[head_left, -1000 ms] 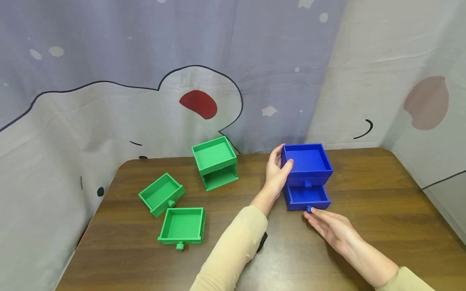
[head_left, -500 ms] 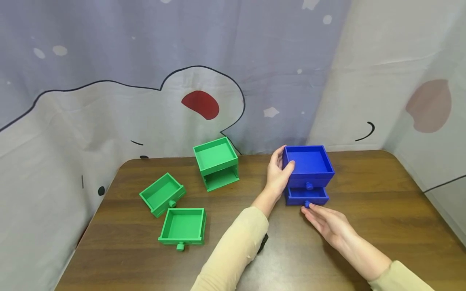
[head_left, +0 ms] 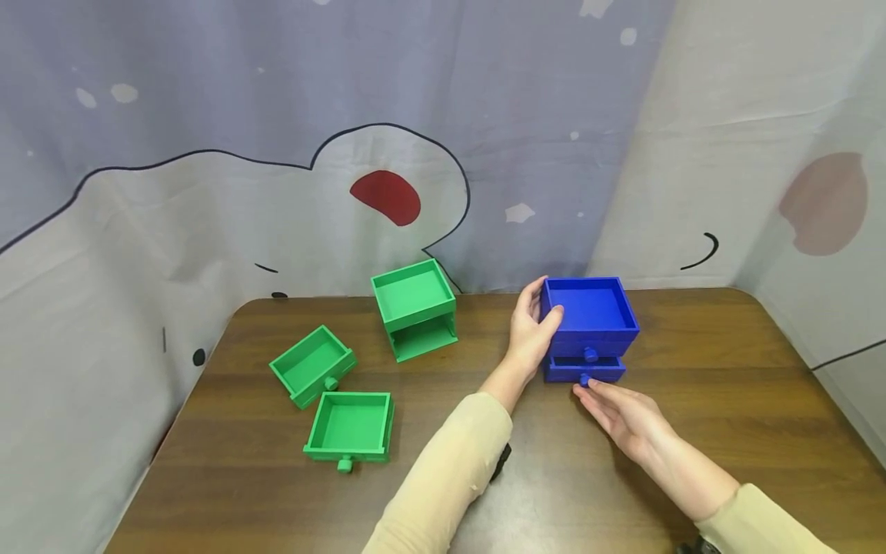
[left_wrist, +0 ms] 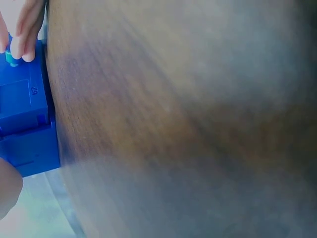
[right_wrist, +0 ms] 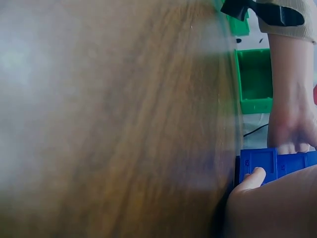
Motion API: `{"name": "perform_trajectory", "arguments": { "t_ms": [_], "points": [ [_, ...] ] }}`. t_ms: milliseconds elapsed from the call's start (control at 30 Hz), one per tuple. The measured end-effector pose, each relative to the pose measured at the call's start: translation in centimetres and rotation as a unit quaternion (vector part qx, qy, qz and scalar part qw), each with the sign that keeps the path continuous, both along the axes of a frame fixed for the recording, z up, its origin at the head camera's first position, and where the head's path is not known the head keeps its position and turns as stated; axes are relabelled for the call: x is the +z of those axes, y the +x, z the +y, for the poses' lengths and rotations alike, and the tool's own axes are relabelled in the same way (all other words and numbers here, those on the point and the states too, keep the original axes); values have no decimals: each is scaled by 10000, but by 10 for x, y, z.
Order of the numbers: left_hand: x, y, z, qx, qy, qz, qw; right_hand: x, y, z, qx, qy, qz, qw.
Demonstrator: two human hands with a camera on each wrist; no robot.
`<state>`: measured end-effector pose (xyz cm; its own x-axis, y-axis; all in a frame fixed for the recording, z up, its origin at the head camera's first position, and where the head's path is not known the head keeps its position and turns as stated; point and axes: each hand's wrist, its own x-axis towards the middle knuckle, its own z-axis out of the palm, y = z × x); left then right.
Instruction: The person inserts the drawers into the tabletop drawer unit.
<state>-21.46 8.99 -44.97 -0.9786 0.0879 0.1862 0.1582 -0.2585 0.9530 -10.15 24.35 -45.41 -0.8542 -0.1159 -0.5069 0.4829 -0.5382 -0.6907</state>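
The left hand (head_left: pixel 529 335) clasps the blue cabinet (head_left: pixel 589 317) in a firm grip, steadying it. The right hand (head_left: pixel 623 415), fingers relaxed and straight, touches the lower drawer's knob (head_left: pixel 584 379); judging by this, the drawer is nearly seated, needing only a last straight push away from that hand.

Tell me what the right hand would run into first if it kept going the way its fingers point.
The right hand points up-left at the small round blue knob on the lower blue plastic drawer. Its fingertips seem to touch it already, so the knob comes first, then the drawer front.
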Motion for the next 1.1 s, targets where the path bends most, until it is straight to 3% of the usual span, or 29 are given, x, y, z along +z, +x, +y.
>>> {"name": "perform_trajectory", "arguments": {
  "t_ms": [567,800,1100],
  "points": [
    [2,-1,1,-122,1,-80,9999,3,-19,-1,-202,-179,-84,9996],
    [2,-1,-2,-192,22,-94,9998,2,-16,-1,-107,-321,-29,9994],
    [10,-1,-8,-266,-408,-284,9984,1,-10,2,136,-279,19,9995]
  ]
}}
